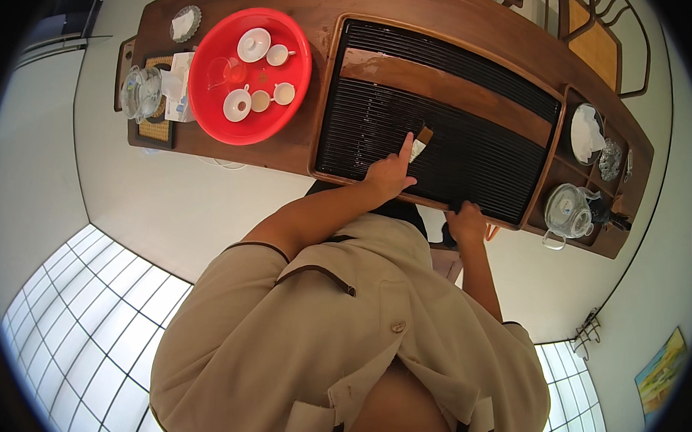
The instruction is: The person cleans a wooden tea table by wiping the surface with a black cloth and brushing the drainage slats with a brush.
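Observation:
My left hand [387,174] is over the slatted black tea tray [482,158], index finger stretched along a flat brush [422,143] with brown bristles and a pale ferrule. The brush's handle is hidden under the hand, and its bristles point away from me at the dark slats. At the tray's near edge, my right hand [467,222] is curled around a dark, cloth-like item [449,234] that hangs over the rim. Its exact kind is hard to make out. A brown wooden band [444,93] crosses the tray, with a wet sheen at its left.
A red basin [203,114] holding white cups, a lidded cup and clear glassware sits left of the tray. Farther left are a glass pot [141,94] and tissue box [181,87]. On the right stand a glass teapot [567,211] and a bowl [587,134] with white tissue.

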`<action>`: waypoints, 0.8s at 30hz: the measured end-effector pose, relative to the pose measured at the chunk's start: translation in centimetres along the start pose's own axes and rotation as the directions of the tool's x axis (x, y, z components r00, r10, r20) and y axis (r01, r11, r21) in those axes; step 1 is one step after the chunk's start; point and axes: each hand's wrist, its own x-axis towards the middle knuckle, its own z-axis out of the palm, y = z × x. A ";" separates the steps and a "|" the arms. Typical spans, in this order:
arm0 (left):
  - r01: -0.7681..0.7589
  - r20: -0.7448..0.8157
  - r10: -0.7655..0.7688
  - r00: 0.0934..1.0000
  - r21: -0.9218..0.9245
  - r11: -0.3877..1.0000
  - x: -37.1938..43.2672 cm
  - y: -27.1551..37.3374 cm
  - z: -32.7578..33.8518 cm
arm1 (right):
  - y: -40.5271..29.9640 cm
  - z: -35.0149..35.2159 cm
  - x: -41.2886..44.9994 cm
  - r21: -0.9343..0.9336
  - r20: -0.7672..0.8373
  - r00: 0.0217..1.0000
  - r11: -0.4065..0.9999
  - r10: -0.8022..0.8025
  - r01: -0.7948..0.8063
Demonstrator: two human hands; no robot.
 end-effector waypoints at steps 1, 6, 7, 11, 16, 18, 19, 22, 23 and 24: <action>0.005 0.006 -0.005 1.000 0.001 1.000 0.0 0.2 -0.2 | -1.1 0.4 0.5 -0.034 0.043 0.998 0.998 -0.050 0.051; -0.087 -0.093 0.076 0.993 -0.121 0.989 -1.1 -1.6 0.3 | -2.4 -3.0 3.1 0.785 0.062 0.997 0.615 0.043 -0.075; -0.076 -0.106 0.061 0.992 -0.138 0.988 -1.2 -2.3 0.2 | -3.6 -5.2 3.5 0.878 0.048 0.995 0.471 0.087 -0.084; -0.120 -0.130 0.095 0.987 -0.203 0.972 -2.1 -4.8 -1.2 | -14.7 -10.6 8.5 0.886 -0.346 0.930 0.285 -0.120 0.366; -0.309 -0.265 0.262 0.928 -0.155 0.938 -4.1 -8.8 -0.5 | -30.3 -9.2 16.2 0.280 -0.505 0.823 0.851 -0.262 0.443; -0.230 -0.304 0.115 0.946 -0.376 0.898 -6.6 -12.1 -1.5 | -34.0 -7.0 15.8 0.151 -0.450 0.856 0.923 -0.254 0.354; -0.188 -0.312 0.000 0.950 -0.573 0.798 -8.3 -13.9 -2.1 | -34.4 -5.4 15.7 0.041 -0.542 0.781 0.919 -0.309 0.392; -0.060 -0.193 -0.549 0.813 -0.966 0.251 -11.3 -20.7 -3.5 | -34.6 -1.1 13.6 -0.131 -0.614 0.652 0.873 -0.444 0.471; -0.175 -0.158 -0.602 0.782 -0.984 0.031 -12.1 -22.4 -4.7 | -34.1 0.1 12.4 -0.156 -0.607 0.640 0.860 -0.471 0.485; -0.210 -0.051 -0.646 0.762 -0.963 -0.171 -12.7 -23.9 -6.4 | -33.7 1.4 10.9 -0.168 -0.617 0.618 0.848 -0.488 0.502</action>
